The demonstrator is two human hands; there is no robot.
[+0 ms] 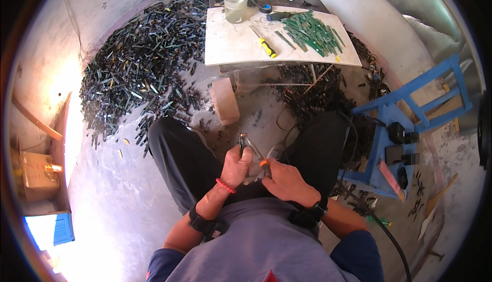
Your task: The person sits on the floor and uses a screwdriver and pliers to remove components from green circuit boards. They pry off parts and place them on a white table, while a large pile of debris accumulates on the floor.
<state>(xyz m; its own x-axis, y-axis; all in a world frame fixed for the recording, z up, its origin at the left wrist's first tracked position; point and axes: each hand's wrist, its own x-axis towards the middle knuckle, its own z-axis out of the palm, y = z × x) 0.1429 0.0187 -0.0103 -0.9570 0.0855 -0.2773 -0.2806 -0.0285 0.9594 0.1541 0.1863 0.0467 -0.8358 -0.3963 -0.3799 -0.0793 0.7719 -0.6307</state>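
Note:
Above my lap, my left hand [237, 165] is closed round a small dark strip-like piece [242, 142] with a coppery tip, standing up from the fingers. My right hand [288, 182] grips the orange-and-black handle of a screwdriver [264, 164]. Its thin metal shaft slants up and left, the end close to the dark piece; whether they touch I cannot tell. On the white-topped table [225, 46] ahead lie a pile of green strips [312, 33] and a yellow-and-black screwdriver [266, 47].
A cup of cloudy liquid [235, 9] and a tape roll [265, 8] stand on the table's far side. Dark strips heap [148, 61] over the floor at left. A brick-like block [224, 101] lies before my knees. A blue chair [376, 151] at right bears black boxes [395, 155].

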